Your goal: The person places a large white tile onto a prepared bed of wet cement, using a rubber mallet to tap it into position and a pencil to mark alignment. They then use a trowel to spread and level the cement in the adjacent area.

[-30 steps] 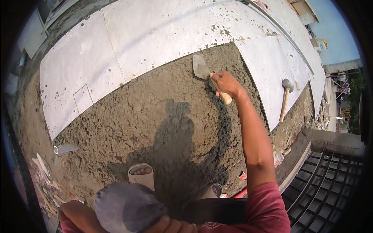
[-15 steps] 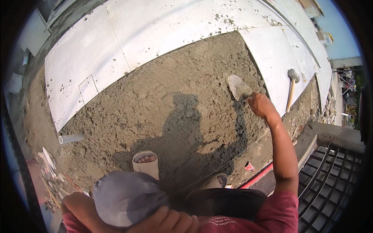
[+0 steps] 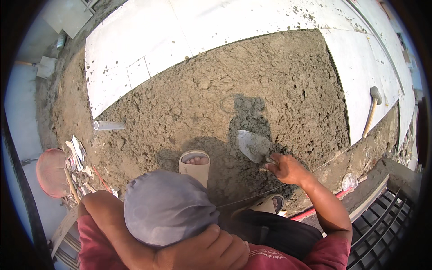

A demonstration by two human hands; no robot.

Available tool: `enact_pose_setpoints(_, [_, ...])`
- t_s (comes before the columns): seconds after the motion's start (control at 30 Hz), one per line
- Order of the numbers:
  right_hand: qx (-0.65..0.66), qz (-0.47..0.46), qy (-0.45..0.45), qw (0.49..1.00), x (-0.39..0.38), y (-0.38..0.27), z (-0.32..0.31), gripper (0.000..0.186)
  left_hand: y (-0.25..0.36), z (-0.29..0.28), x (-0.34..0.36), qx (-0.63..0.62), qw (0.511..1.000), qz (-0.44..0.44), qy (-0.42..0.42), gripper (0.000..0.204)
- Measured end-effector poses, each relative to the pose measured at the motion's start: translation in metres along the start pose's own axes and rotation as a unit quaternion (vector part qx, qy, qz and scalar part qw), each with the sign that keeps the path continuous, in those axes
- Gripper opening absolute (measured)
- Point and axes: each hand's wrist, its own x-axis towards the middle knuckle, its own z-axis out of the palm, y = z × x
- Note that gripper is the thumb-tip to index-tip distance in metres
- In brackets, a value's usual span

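Note:
My right hand (image 3: 288, 170) is closed around the handle of a trowel (image 3: 253, 146). Its pale, mortar-smeared blade lies over the rough grey wet mortar (image 3: 189, 94) in front of my feet, at the edge of my shadow. Whether the blade presses into the mortar I cannot tell. My left arm bends across a knee in grey cloth (image 3: 166, 209). At the lower edge my left hand (image 3: 211, 247) has its fingers curled together beside that knee; the fingertips and anything inside them are hidden.
White panels (image 3: 234, 22) border the mortar at the far side and right. A mallet (image 3: 372, 110) lies on the right panel. A short white pipe (image 3: 109, 125) sits at the mortar's left edge, near scraps and a reddish round container (image 3: 50, 173). A string (image 3: 330, 159) crosses near a metal grille (image 3: 382, 229).
My right hand has drawn the trowel left and nearer to me, away from the right panel. The whole view has shifted too. My left hand stays beside the knee.

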Motion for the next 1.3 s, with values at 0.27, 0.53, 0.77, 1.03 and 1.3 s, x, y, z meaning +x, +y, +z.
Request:
enact_pose_setpoints(0.27, [0.128, -0.194, 0.128, 0.964, 0.133, -0.033, 0.068, 0.047, 0.072, 0.024, 0.011, -0.251, 0.956, -0.129, -0.074, 0.022])
enact_pose_setpoints(0.53, [0.294, -0.129, 0.007, 0.947, 0.068, -0.020, 0.025, 0.040, 0.059, 0.004, 0.031, -0.196, 0.953, -0.194, -0.126, 0.028])
enact_pose_setpoints(0.77, [0.381, -0.089, 0.079, 0.917, 0.001, 0.050, -0.025, 0.023, 0.063, 0.005, 0.040, -0.262, 0.932, -0.197, -0.152, 0.036])
enact_pose_setpoints(1.03, [0.153, 0.050, 0.418, 0.894, -0.049, 0.119, -0.101, 0.036, 0.059, 0.000, 0.044, -0.283, 0.919, -0.186, -0.203, 0.039])
enact_pose_setpoints(1.3, [0.017, 0.170, 0.595, 0.785, 0.017, 0.157, -0.164, 0.043, 0.048, -0.001, 0.053, -0.301, 0.905, -0.174, -0.246, 0.043])
